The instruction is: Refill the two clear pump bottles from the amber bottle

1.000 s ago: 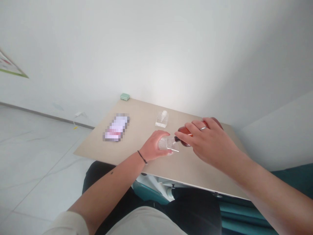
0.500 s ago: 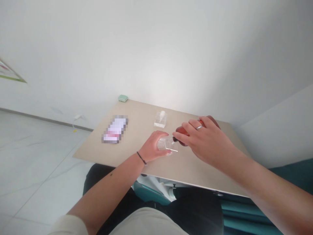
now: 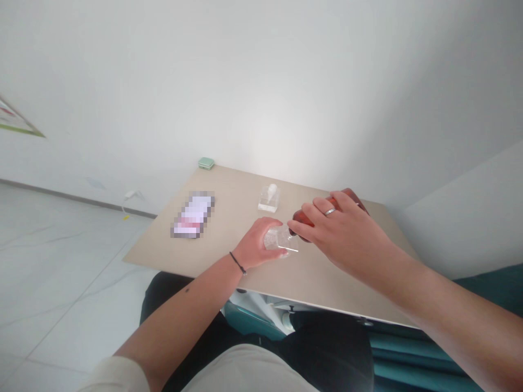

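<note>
My left hand (image 3: 259,243) is wrapped around a clear container (image 3: 281,239), with the thumb on the near side and the fingers on the far side. A brown bottle (image 3: 302,219) lies tilted in the grip of my right hand (image 3: 333,223), its dark neck pointing left and down. The neck is at the right end of the clear container. Whether liquid passes between them cannot be made out. Behind my left hand stands a small clear holder (image 3: 267,207) with a white-topped object (image 3: 272,191) in it.
On the left of the beige table (image 3: 229,190) lies a phone (image 3: 193,216), its picture blurred out. A small green case (image 3: 206,163) sits at the far left corner. The white wall (image 3: 261,81) rises right behind the table.
The bottle in my right hand has tipped slightly, its base end a little higher. My left hand and the clear container stay almost where they were.
</note>
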{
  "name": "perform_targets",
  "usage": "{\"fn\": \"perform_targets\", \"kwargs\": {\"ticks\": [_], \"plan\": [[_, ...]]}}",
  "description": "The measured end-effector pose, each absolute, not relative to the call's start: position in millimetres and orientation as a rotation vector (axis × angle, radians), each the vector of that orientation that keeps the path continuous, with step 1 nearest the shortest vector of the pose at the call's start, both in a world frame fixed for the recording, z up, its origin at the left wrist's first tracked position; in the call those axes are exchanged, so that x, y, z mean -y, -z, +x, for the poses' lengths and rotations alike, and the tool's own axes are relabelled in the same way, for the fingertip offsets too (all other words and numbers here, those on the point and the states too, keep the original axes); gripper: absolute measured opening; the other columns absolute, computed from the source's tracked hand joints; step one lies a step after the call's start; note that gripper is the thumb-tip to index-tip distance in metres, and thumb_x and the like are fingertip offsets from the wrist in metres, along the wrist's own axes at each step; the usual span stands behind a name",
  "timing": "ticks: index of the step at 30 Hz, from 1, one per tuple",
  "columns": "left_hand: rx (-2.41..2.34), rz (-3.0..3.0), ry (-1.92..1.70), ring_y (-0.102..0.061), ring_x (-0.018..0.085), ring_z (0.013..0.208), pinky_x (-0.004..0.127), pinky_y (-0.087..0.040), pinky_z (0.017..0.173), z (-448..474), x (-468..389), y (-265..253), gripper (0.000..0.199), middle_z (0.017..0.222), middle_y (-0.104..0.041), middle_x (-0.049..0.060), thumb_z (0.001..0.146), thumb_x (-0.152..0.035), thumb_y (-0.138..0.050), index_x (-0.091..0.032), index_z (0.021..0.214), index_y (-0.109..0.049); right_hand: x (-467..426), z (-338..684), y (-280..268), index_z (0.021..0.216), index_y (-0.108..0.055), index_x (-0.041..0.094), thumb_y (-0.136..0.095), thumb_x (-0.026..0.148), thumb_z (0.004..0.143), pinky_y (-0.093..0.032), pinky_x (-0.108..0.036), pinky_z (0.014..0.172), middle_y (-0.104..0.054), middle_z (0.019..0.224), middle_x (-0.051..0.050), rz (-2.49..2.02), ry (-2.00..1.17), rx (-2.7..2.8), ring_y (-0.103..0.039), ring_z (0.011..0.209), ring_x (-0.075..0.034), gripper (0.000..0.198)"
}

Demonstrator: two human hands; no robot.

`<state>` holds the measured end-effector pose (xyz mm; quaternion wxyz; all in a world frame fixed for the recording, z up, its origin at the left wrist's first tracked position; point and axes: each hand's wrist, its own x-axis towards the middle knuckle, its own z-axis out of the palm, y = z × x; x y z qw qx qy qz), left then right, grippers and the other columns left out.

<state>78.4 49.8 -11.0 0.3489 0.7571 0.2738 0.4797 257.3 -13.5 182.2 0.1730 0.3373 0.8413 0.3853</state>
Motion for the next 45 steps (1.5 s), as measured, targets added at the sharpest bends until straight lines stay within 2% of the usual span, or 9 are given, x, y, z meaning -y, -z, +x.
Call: {"fn": "perform_targets", "kwargs": {"ticks": [19, 30, 45], "plan": [[-0.706, 1.963, -1.249, -0.064, 0.031, 0.118, 0.052, -0.049, 0.108, 79.2, -49.8, 12.7, 0.064, 0.125, -0.066, 0.012, 0.074, -0.047, -0.088, -0.023, 0.126, -0.059, 13.9, 252.6, -185.1, 0.114, -0.066, 0.027, -0.056, 0.016, 0.096, -0.034, -0.047, 0.09, -0.073, 0.112, -0.006, 0.914, -1.122, -2.359, -0.062, 0.096, -0.027, 0.024], [-0.711, 1.943, -1.26, -0.064, 0.031, 0.119, 0.052, -0.05, 0.108, 78.6, -50.5, 15.9, 0.065, 0.126, -0.065, 0.011, 0.073, -0.048, -0.089, -0.024, 0.126, -0.059, 14.2, 253.9, -184.4, 0.118, -0.067, 0.028, -0.052, 0.016, 0.098, -0.033, -0.048, 0.091, -0.072, 0.112, -0.007, 0.941, -1.086, -2.364, -0.062, 0.098, -0.028, 0.028], [-0.714, 1.945, -1.252, -0.064, 0.031, 0.118, 0.052, -0.05, 0.108, 78.5, -49.9, 13.7, 0.065, 0.125, -0.066, 0.011, 0.072, -0.048, -0.09, -0.024, 0.125, -0.06, 13.8, 250.9, -185.4, 0.107, -0.071, 0.027, -0.054, 0.011, 0.095, -0.03, -0.046, 0.096, -0.072, 0.106, -0.007, 1.017, -0.983, -2.468, -0.057, 0.097, -0.027, 0.026]]}}
